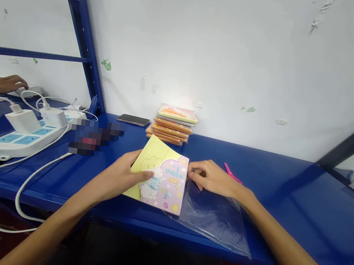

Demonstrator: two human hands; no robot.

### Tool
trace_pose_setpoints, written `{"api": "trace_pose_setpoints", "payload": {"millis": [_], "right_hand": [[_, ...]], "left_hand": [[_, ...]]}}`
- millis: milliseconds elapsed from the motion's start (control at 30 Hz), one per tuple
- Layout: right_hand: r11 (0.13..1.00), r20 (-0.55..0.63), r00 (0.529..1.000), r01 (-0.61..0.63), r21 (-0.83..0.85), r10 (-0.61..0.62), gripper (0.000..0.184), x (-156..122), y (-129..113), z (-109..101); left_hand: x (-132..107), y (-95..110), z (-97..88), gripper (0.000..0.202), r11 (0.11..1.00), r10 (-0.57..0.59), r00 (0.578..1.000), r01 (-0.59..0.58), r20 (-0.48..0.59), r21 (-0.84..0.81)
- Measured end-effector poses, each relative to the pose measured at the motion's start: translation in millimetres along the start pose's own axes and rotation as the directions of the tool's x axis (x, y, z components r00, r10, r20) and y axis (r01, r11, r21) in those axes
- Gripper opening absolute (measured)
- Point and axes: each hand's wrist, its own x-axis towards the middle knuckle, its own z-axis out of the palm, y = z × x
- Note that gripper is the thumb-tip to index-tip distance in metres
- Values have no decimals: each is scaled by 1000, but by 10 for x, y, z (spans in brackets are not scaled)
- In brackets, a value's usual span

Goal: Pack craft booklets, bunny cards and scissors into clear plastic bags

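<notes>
My left hand (125, 171) grips a children's paper-cutting pack, its thumb on top. The pack has yellow sheets (148, 159) with a line drawing, and a purple cover card (169, 184) showing a white bear in a striped sweater. At the pack's right edge, my right hand (207, 176) has its fingers curled and pressed together; what they pinch, if anything, is hidden. Beneath that hand and partly under the pack lies a clear plastic bag (214, 216), flat on the blue table. Pink scissors (232, 174) lie just behind my right hand, partly covered by it.
Several wrapped packs (171, 125) are stacked by the wall, beside a phone (133, 120). On the left are a white power strip (27, 140) with plugs and cables, and a blurred-out object (93, 138). Another person's hand (6, 82) rests at far left. Blue frame posts (85, 36) rise there.
</notes>
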Motion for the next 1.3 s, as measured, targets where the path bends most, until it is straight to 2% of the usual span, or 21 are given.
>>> {"api": "trace_pose_setpoints", "payload": {"millis": [67, 267, 400, 667, 1067, 1300], "right_hand": [[1000, -6, 1000, -20, 0, 20, 25, 6, 10, 3], [995, -95, 992, -85, -46, 80, 47, 12, 50, 10], [993, -118, 988, -110, -48, 103, 52, 17, 81, 21], [995, -189, 977, -100, 24, 102, 35, 23, 112, 56], [996, -145, 986, -81, 48, 88, 23, 34, 126, 61], [998, -151, 988, -47, -38, 40, 19, 23, 104, 55]], "left_hand": [[3, -10, -2, 54, 1000, -3, 1000, 3, -3, -3], [44, -17, -22, 50, 998, -34, 999, 35, 17, -46], [54, -3, -25, 50, 997, -58, 998, 58, -6, -47], [57, 1, 13, 50, 993, -92, 996, 93, 23, -76], [74, 4, 75, 43, 997, -76, 994, 78, 76, -29], [81, -44, 80, 57, 993, -116, 993, 116, -8, 11]]}}
